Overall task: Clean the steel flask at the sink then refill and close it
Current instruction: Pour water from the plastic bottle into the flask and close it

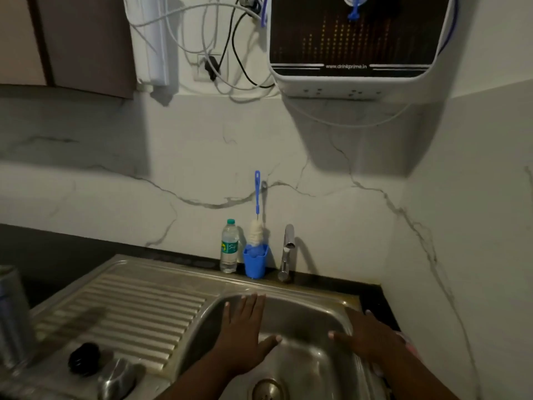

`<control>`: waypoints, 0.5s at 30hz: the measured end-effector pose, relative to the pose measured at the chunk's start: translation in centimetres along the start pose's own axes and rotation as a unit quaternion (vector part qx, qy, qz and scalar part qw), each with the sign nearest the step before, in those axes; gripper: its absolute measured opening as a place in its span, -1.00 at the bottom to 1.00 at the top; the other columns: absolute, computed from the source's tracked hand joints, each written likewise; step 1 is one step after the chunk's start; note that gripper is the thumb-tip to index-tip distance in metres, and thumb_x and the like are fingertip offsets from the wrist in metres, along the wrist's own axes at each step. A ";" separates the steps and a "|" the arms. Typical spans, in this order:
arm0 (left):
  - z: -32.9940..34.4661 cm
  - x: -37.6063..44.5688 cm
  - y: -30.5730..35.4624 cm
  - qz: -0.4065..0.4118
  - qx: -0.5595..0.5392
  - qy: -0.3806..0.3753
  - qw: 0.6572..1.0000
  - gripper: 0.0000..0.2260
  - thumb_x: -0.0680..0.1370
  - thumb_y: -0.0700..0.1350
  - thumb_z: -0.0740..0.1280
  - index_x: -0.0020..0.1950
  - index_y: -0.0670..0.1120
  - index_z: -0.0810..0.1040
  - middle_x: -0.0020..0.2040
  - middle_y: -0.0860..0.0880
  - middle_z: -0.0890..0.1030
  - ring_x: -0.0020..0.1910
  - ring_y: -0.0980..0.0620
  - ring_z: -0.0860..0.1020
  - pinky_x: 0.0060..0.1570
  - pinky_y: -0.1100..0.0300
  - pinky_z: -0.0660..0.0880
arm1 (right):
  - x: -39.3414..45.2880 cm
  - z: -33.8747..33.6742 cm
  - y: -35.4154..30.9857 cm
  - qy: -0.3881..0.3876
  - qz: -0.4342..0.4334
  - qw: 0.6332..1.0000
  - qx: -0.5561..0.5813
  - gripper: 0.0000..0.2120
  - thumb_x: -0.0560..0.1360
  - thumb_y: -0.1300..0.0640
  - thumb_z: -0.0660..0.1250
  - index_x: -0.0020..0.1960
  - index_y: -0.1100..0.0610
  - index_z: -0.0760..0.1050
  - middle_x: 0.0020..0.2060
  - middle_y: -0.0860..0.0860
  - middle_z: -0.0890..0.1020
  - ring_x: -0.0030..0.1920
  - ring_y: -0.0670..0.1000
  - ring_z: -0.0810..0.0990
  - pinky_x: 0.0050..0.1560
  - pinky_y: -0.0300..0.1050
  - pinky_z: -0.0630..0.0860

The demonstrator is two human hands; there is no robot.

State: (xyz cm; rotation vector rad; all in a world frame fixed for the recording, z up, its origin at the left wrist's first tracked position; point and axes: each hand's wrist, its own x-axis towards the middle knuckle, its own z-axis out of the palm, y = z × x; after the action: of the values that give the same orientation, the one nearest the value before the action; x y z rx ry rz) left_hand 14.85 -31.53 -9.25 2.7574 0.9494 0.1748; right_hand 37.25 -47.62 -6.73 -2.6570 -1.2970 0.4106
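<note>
The steel flask (pixel 13 316) stands upright at the far left edge, on the sink's ribbed drainboard (pixel 129 310). A black stopper (pixel 84 357) and a steel cap (pixel 116 378) lie on the drainboard near the front. My left hand (pixel 243 336) is held flat with straight fingers over the left part of the sink basin (pixel 302 368), holding nothing. My right hand (pixel 372 339) is spread flat over the basin's right rim, also holding nothing. The tap (pixel 288 252) stands behind the basin, with no water running.
A blue bottle brush (pixel 256 215) stands in a blue cup (pixel 255 261) beside a small plastic water bottle (pixel 229 246) against the marble wall. A water purifier (pixel 354 44) hangs on the wall above, with cables (pixel 219 53) to its left. The drain (pixel 266 389) is near the bottom edge.
</note>
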 end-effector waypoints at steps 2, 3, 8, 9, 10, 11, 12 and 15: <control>-0.5 0.1 -1.6 -0.008 0.009 0.018 1.000 -0.07 0.34 0.51 -0.22 0.59 0.03 -0.25 0.61 0.00 -0.20 0.57 -0.01 -0.22 0.48 -0.11 -0.29 | 0.3 -0.2 -3.3 0.013 -0.027 1.000 -0.006 -0.03 0.29 -0.53 0.13 0.53 -0.03 0.01 0.50 0.03 0.19 0.48 0.09 0.17 0.43 0.01 0.18; -0.8 0.3 -2.6 -0.012 0.012 0.024 1.000 -0.02 0.27 0.52 -0.28 0.58 0.03 -0.26 0.61 0.00 -0.19 0.57 -0.02 -0.21 0.48 -0.11 -0.28 | 0.6 -0.1 -5.0 0.023 -0.038 0.999 0.000 -0.07 0.32 -0.48 0.20 0.53 -0.04 0.03 0.49 0.02 0.21 0.46 0.05 0.21 0.40 -0.04 0.19; -2.9 2.1 -7.9 -0.015 -0.010 0.047 0.999 0.13 0.09 0.59 -0.40 0.57 0.05 -0.29 0.60 0.03 -0.20 0.58 -0.01 -0.18 0.47 -0.13 -0.26 | 3.8 0.5 -13.8 0.039 -0.100 0.994 0.009 -0.13 0.36 -0.35 0.31 0.52 -0.10 0.01 0.51 -0.02 0.19 0.48 0.02 0.18 0.44 0.01 0.16; -3.3 2.7 -8.9 -0.017 -0.015 0.050 0.998 0.17 0.04 0.60 -0.42 0.58 0.05 -0.28 0.60 0.04 -0.21 0.58 0.00 -0.19 0.47 -0.14 -0.25 | 4.6 0.4 -15.6 0.039 -0.108 0.993 -0.002 -0.13 0.38 -0.34 0.30 0.53 -0.10 -0.01 0.51 -0.02 0.16 0.49 0.03 0.16 0.45 0.03 0.16; -3.7 3.3 -10.0 -0.020 -0.019 0.057 0.998 0.19 0.02 0.61 -0.42 0.57 0.05 -0.28 0.60 0.05 -0.22 0.58 0.01 -0.19 0.48 -0.13 -0.23 | 5.5 0.2 -17.2 0.044 -0.115 0.992 -0.015 -0.15 0.40 -0.33 0.29 0.53 -0.10 -0.02 0.51 -0.02 0.17 0.48 0.03 0.18 0.44 0.03 0.18; -4.2 4.0 -11.1 -0.022 -0.020 0.064 0.997 0.18 0.03 0.60 -0.41 0.57 0.05 -0.29 0.60 0.06 -0.22 0.58 0.02 -0.20 0.48 -0.13 -0.21 | 6.3 0.0 -18.9 0.054 -0.122 0.991 -0.027 -0.18 0.42 -0.31 0.27 0.53 -0.10 -0.03 0.50 -0.02 0.19 0.47 0.02 0.22 0.43 0.01 0.21; -4.7 4.8 -12.2 -0.023 -0.016 0.065 0.997 0.16 0.06 0.60 -0.38 0.57 0.05 -0.29 0.60 0.06 -0.22 0.58 0.02 -0.20 0.48 -0.12 -0.21 | 7.3 -0.3 -20.4 0.069 -0.128 0.989 -0.031 -0.21 0.45 -0.28 0.26 0.53 -0.09 -0.03 0.49 -0.01 0.23 0.44 0.02 0.26 0.41 -0.01 0.25; -6.5 7.6 -15.9 -0.008 -0.004 0.081 0.997 0.04 0.25 0.61 -0.21 0.55 0.01 -0.33 0.60 0.03 -0.20 0.58 -0.01 -0.19 0.46 -0.12 -0.27 | 10.3 -1.2 -24.9 0.113 -0.134 0.985 -0.014 -0.30 0.49 -0.18 0.26 0.52 -0.07 0.03 0.40 0.01 0.35 0.35 0.02 0.38 0.29 -0.05 0.34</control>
State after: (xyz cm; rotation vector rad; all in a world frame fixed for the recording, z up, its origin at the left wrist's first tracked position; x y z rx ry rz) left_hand 10.21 -13.52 -6.52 2.7604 1.0072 0.4034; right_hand 25.05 -24.22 -1.01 -2.4156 -1.5624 0.0543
